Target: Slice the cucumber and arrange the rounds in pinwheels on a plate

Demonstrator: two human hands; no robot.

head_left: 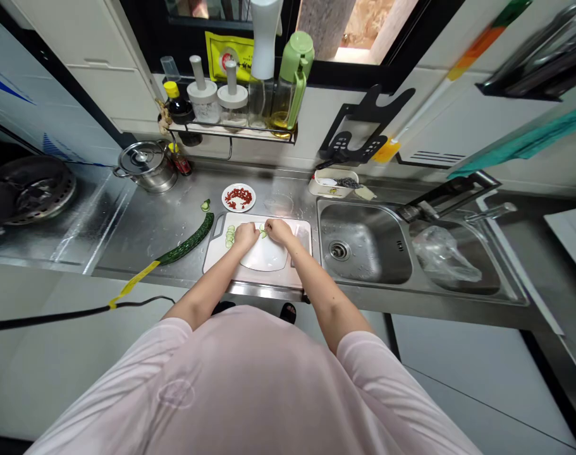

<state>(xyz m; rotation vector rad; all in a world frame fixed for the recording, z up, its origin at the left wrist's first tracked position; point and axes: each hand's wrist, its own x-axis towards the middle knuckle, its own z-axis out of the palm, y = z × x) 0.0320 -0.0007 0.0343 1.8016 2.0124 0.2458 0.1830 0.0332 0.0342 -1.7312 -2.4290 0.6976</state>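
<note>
My left hand [246, 236] and my right hand [279, 231] are close together over a white plate [265, 258] that lies on a cutting board [297, 226]. Both have curled fingers. Small pale green cucumber slices [263, 231] show between them, at the fingertips of my right hand. What my left hand pinches, if anything, is hidden. More cucumber slices [229, 236] lie in a group on the board, left of my left hand. A long cucumber [186, 245] rests on the counter beside the board, with a cut end piece [205, 205] above it.
Behind the board stands a small plate [251, 198] of chopped red pieces. A lidded pot [150, 167] and a wok [26, 189] are at the left. On the right is a sink [368, 246]; a plastic bag [444, 256] lies in the second basin. Bottles line a wall rack [231, 129].
</note>
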